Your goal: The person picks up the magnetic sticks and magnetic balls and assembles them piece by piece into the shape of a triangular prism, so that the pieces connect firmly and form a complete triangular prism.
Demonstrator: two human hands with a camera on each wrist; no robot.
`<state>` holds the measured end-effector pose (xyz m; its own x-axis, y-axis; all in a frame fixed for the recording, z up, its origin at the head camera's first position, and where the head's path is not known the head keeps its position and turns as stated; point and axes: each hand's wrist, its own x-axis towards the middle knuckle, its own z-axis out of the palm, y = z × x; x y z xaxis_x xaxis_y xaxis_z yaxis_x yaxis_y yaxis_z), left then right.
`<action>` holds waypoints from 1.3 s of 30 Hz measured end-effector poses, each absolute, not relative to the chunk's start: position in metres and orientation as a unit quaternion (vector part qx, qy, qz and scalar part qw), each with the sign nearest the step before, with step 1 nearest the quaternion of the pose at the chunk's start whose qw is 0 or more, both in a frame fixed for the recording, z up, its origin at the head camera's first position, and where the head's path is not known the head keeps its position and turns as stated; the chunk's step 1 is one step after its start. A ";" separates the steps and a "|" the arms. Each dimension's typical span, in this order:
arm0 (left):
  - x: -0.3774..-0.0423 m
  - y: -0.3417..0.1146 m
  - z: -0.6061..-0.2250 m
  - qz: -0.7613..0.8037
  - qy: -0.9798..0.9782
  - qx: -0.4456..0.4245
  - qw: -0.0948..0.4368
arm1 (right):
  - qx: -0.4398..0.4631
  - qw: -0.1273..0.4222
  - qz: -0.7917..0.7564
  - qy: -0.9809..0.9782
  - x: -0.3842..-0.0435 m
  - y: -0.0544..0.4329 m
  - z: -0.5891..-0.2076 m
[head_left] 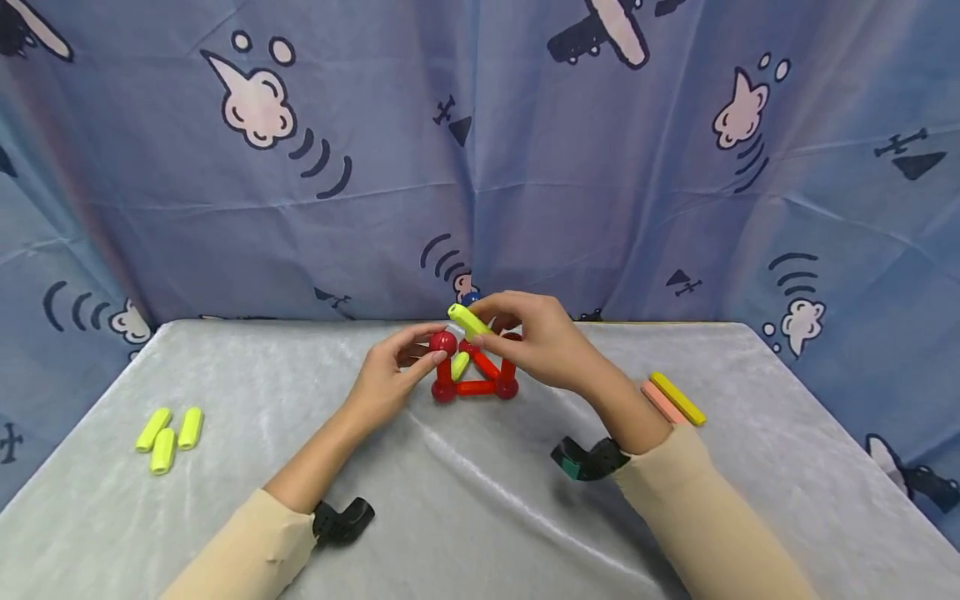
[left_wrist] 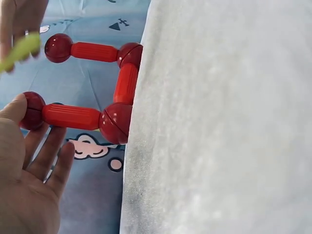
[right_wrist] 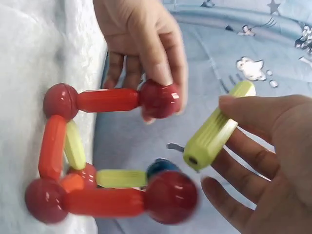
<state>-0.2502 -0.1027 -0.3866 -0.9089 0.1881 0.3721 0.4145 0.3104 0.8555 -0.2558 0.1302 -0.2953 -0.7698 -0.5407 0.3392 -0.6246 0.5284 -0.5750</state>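
Observation:
On the grey cloth stands a frame of red balls and rods (head_left: 476, 387) with a triangular base. My left hand (head_left: 382, 375) pinches the red ball (right_wrist: 160, 99) on top of its left upright. A yellow-green rod (head_left: 468, 320) is gripped between thumb and fingers of my right hand (head_left: 547, 342), held tilted above the frame. In the right wrist view, the rod's near end shows a small dark hole. A blue ball (right_wrist: 162, 167) tops the rear yellow-green upright (right_wrist: 122, 178), and another red ball (right_wrist: 171, 197) tops the right upright.
Three loose yellow-green rods (head_left: 162, 452) lie at the left of the table. A salmon rod (head_left: 663, 402) and a yellow rod (head_left: 678, 399) lie side by side at the right, near my right forearm. Behind the table's far edge hangs a blue patterned curtain (head_left: 375, 167).

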 end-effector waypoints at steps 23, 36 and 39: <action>-0.253 -0.114 -0.386 -0.572 -0.795 -0.183 0.089 | 0.359 -0.073 0.263 -0.892 -0.291 0.121 -0.325; -0.252 -0.112 -0.382 -0.568 -0.798 -0.183 0.082 | 0.355 -0.037 0.196 -0.913 -0.288 0.116 -0.326; -0.252 -0.111 -0.382 -0.568 -0.798 -0.185 0.085 | 0.368 -0.031 0.195 -0.909 -0.287 0.116 -0.324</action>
